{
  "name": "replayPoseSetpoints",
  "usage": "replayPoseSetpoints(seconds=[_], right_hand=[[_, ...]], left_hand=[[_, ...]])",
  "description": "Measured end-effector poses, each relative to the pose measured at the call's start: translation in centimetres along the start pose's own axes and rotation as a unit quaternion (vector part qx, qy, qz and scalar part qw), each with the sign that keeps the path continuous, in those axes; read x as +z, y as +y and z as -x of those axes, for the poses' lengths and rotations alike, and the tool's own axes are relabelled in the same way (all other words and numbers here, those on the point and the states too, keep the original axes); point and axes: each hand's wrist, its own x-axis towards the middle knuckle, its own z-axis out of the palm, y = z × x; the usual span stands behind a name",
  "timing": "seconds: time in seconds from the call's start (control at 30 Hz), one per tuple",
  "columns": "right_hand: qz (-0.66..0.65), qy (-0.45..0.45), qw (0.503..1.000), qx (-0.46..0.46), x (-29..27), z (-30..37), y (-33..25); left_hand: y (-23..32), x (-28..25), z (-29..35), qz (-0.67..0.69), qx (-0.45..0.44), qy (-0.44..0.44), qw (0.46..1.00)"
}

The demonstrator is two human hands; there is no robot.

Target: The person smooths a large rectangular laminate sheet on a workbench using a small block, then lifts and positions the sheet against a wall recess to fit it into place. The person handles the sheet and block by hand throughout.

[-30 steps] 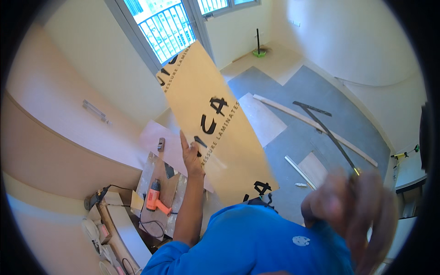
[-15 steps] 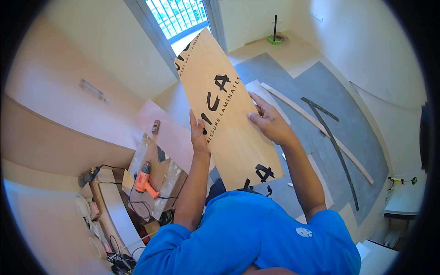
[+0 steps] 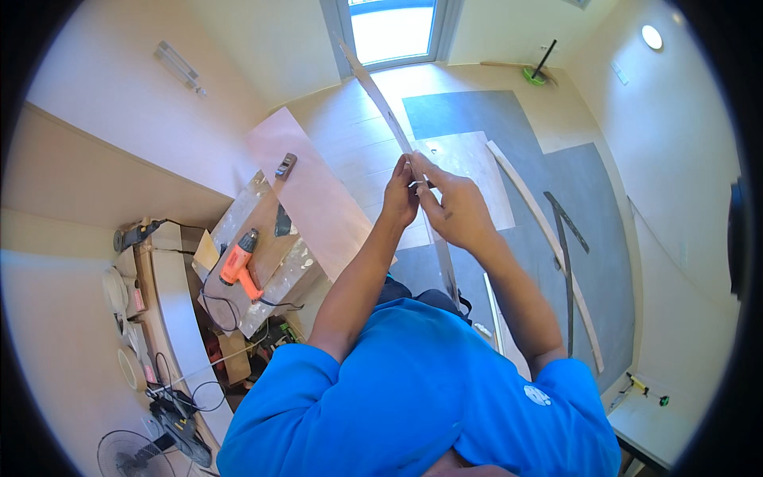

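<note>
A long laminate sheet [image 3: 373, 91] stands almost edge-on in front of me, showing as a thin strip that runs from the window side down to my waist. My left hand [image 3: 401, 199] is closed on it from the left, fingertips at its edge. From the right, my right hand [image 3: 463, 208] closes on the same stretch, its fingers close to the left ones. The sheet's broad faces are mostly hidden. To the left, an orange heat gun [image 3: 238, 264] lies on a paint-spattered workbench [image 3: 286, 278]. A small hand plane [image 3: 286, 166] rests on a pinkish sheet [image 3: 318, 203].
On the right floor, grey sheets [image 3: 524, 254] carry a long pale wooden strip [image 3: 531, 199] and a dark T-shaped square [image 3: 567, 238]. A cluttered shelf [image 3: 179, 318] and a fan [image 3: 131, 453] stand at left. A green dustpan [image 3: 534, 76] sits near the far wall.
The laminate sheet has turned from showing its printed broad face to nearly edge-on. My hands have come closer together at its edge, and the view has shifted.
</note>
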Motion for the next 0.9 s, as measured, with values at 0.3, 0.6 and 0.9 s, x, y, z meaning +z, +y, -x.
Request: replayPoseSetpoints(seconds=[0.3,0.6,0.9], right_hand=[[0.031,-0.046,0.998,-0.04,2.6,-4.8,1.7],[-0.102,-0.031,0.993,0.041,-2.6,-11.7,14.3],[-0.385,-0.076,0.906,0.16,-3.0,-12.5,31.2]], left_hand=[[0.8,-1.5,-2.4,0.155,-0.002,-0.001,0.988],[1.1,-3.9,-7.4,0.025,0.148,0.219,0.964],[4.7,3.1,-10.3,-0.087,0.201,0.215,0.952]])
